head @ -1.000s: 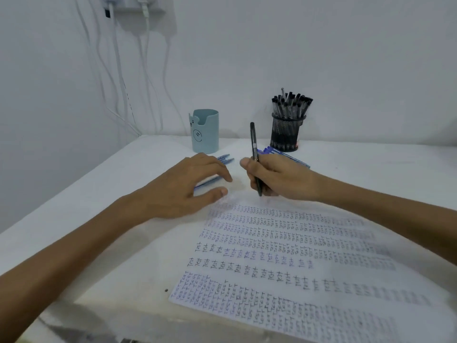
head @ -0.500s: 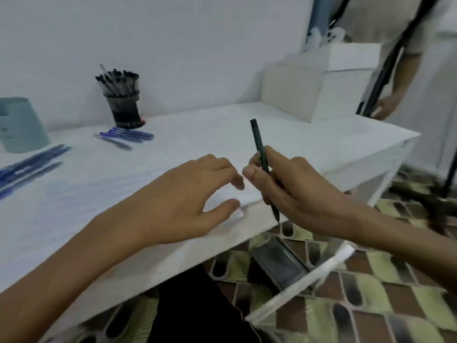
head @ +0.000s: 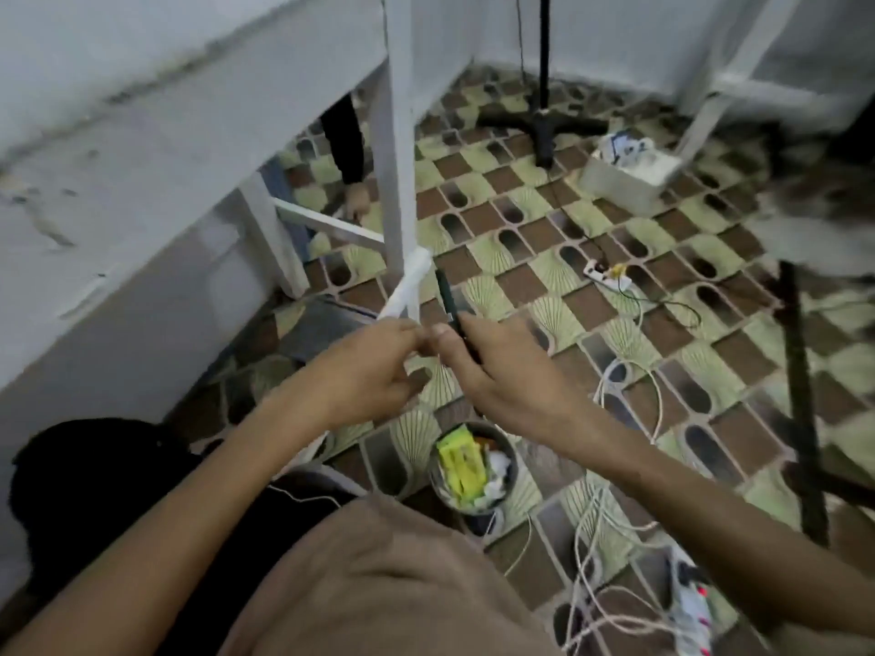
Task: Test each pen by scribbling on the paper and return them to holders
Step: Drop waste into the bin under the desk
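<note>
My right hand [head: 502,366] grips a dark pen [head: 445,295] in front of my chest, its upper end pointing up and away over the floor. The fingers of my left hand [head: 364,376] are loosely curled, and their tips come close to my right thumb. I see nothing held in the left hand. The paper and both pen holders are out of view. The white table [head: 142,134] shows only its edge and side at the upper left.
Below my hands a small bin [head: 473,466] with wrappers stands on the patterned tile floor. White cables [head: 629,381] and a power strip [head: 608,274] lie to the right. A table leg [head: 393,158], a black stand [head: 544,120] and a white box [head: 629,175] are farther off. Another person's hand [head: 357,201] hangs beyond the leg.
My view has swung right and down, from the written paper and holders to the floor beside the table. Both hands left the tabletop, the right still gripping the pen.
</note>
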`<state>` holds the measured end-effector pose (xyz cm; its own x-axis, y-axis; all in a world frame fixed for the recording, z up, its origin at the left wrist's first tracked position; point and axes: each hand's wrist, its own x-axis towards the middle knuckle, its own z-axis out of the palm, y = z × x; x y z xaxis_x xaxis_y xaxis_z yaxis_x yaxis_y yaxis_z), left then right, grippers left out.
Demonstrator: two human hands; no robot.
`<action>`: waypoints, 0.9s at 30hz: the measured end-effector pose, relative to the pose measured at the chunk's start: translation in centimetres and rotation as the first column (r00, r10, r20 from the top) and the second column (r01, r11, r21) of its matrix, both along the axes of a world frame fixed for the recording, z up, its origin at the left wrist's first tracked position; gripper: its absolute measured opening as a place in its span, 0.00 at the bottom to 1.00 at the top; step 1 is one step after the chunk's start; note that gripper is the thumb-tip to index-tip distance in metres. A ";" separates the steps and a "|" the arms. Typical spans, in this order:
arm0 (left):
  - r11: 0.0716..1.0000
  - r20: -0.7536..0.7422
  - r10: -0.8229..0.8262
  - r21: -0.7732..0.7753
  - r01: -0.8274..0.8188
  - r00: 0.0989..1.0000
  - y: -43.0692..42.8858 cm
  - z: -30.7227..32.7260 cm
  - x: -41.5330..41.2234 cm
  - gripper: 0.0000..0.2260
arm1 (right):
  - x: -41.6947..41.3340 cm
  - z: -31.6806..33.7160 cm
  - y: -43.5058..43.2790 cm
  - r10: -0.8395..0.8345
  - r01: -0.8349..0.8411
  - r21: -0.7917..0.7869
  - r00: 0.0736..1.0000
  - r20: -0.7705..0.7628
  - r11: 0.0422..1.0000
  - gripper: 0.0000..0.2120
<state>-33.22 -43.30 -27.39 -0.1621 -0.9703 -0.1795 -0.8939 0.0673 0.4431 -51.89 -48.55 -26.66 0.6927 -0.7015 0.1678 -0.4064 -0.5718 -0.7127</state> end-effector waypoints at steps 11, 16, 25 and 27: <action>0.890 0.188 -0.213 0.443 0.110 0.959 -2.9 -18.4 -6.2 0.13 | -4.2 -23.5 0.4 -0.237 0.409 0.257 0.828 -0.507 0.876 0.21; 0.866 0.163 -0.201 0.490 0.098 0.966 -2.9 -20.0 -5.6 0.17 | -3.9 -27.9 -0.5 -0.136 0.434 0.342 0.760 -0.635 0.833 0.26; 0.939 0.136 -0.139 0.333 0.087 0.981 -3.4 -13.8 -2.6 0.18 | -0.9 -20.2 -3.1 -0.119 0.276 0.214 0.829 -0.547 0.937 0.16; 0.971 0.161 -0.126 0.223 0.088 0.979 -3.2 -10.8 -1.7 0.17 | 0.3 -15.8 -3.4 -0.138 0.221 0.122 0.867 -0.479 0.968 0.15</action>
<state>-34.91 -46.48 -38.19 -0.2108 -0.8850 -0.4151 -0.9509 0.0871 0.2971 -51.58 -51.95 -42.50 0.5204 -0.8098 -0.2710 -0.7969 -0.3466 -0.4947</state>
